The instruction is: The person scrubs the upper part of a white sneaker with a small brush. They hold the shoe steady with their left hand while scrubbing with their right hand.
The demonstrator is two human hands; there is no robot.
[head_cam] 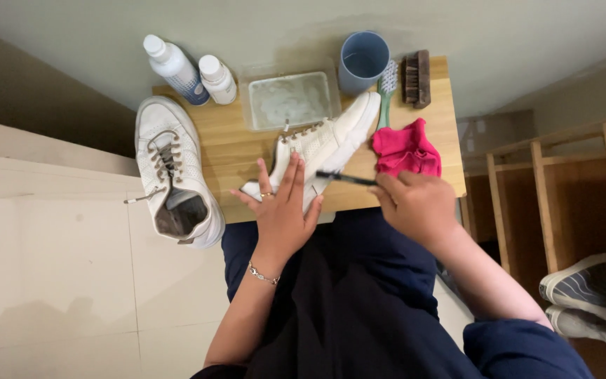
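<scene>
Though tilted, sneaker (320,144) under fingers (285,179).

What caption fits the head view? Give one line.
Left hand steadies a white sneaker on a wooden table while right hand holds a thin dark brush.

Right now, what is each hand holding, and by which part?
Right hand grips a thin black brush by its handle end; left hand presses flat on the white sneaker.

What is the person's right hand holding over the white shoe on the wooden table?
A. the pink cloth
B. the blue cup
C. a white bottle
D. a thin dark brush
D: the right hand grips a thin dark brush pointed at the white shoe, which the left hand steadies; the pink cloth lies untouched beside them.
</scene>
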